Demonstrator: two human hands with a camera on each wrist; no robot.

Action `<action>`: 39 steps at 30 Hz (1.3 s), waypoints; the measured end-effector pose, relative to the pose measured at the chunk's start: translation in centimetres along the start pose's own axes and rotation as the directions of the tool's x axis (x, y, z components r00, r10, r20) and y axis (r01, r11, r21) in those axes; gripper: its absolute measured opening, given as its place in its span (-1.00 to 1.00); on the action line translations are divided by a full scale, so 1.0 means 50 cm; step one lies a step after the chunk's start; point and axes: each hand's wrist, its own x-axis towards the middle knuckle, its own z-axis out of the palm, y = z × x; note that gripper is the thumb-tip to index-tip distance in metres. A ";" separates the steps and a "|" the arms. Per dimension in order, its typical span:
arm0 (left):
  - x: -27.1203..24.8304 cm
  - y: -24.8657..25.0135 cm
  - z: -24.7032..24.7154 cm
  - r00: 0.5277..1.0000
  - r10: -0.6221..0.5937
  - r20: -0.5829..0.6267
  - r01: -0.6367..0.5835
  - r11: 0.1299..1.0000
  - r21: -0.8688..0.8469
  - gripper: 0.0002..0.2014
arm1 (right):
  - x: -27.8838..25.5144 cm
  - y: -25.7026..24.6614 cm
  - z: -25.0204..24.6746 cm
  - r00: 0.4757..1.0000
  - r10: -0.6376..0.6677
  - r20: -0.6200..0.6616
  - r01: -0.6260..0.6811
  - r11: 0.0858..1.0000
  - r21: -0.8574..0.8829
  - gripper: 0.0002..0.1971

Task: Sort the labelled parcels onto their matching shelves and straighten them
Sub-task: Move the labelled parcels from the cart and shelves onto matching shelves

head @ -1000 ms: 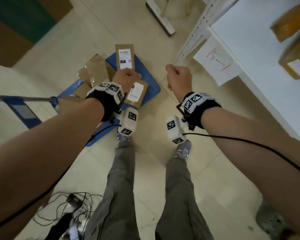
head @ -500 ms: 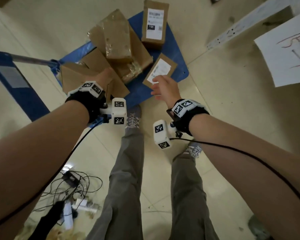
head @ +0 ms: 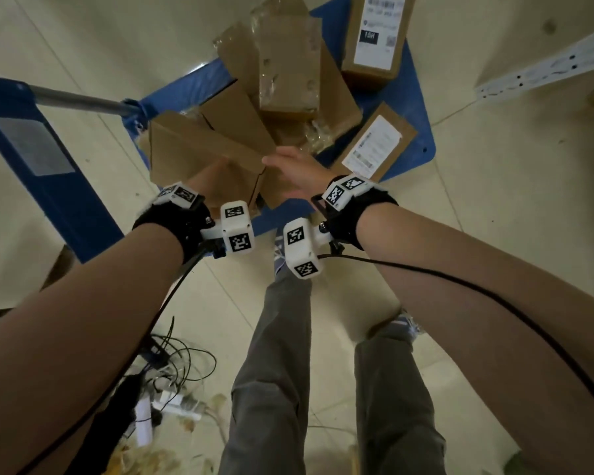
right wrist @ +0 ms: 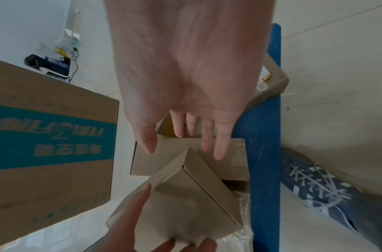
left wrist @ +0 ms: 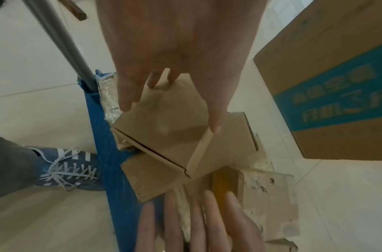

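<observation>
Dim, soft light; blurred motion, wide-angle edge distortion.

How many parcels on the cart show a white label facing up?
2: one parcel at the cart's far right corner, one labelled parcel by its right edge. Others in the pile may hide labels underneath.

Left hand [head: 209, 180]: fingers hidden behind the plain brown cardboard parcel [head: 203, 156] in the head view. White shipping label [head: 372, 145] on the flat brown parcel: print blurred, unreadable. Tall labelled brown box [head: 374, 39]: cut off by the top edge.
</observation>
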 end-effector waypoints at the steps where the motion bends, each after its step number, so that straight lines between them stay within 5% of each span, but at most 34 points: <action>1: 0.003 0.000 -0.001 0.999 -0.027 0.023 0.027 0.999 -0.040 -0.65 | 0.013 0.001 0.006 1.000 0.001 0.003 -0.001 1.000 -0.010 -0.36; 4: -0.011 0.003 0.001 0.997 -0.062 0.052 0.067 0.993 -0.102 -0.48 | 0.045 0.005 0.019 1.000 0.009 0.013 -0.008 0.999 -0.034 -0.31; 7: -0.010 0.003 0.013 0.998 -0.059 0.006 0.060 0.986 -0.158 -0.56 | 0.062 0.007 0.031 0.999 0.025 0.026 -0.023 0.997 -0.073 -0.28; 11: -0.045 0.013 0.026 0.998 -0.052 -0.044 0.047 0.992 -0.120 -0.69 | 0.053 -0.002 0.063 0.994 0.048 0.094 -0.036 0.990 -0.133 -0.45; 18: -0.084 -0.034 0.042 0.998 0.054 -0.019 -0.057 0.971 -0.232 -0.57 | -0.012 -0.001 0.091 0.978 0.099 0.181 -0.074 0.987 -0.141 -0.63; 22: -0.105 -0.054 0.002 0.989 -0.024 -0.147 -0.013 0.970 -0.242 -0.64 | -0.077 0.004 0.081 0.963 0.080 0.256 -0.056 0.994 -0.099 -0.65; 26: -0.227 -0.049 0.016 0.975 -0.013 -0.224 -0.069 0.932 -0.356 -0.79 | -0.143 0.003 0.063 0.986 -0.007 0.169 0.010 1.000 -0.019 -0.77; 30: -0.315 -0.082 0.030 0.907 0.047 -0.418 -0.225 0.894 -0.387 -0.30 | -0.192 0.018 0.008 0.996 -0.078 0.045 0.076 0.996 0.052 -0.67; 35: -0.367 -0.131 0.091 0.958 0.247 -0.147 -0.279 0.921 -0.272 -0.35 | -0.253 0.066 -0.087 0.991 -0.102 0.092 0.082 0.977 0.199 -0.63; 39: -0.386 -0.136 0.161 0.956 0.272 0.111 -0.241 0.942 -0.233 -0.77 | -0.296 0.120 -0.152 0.983 -0.172 0.062 0.141 0.930 0.341 -0.58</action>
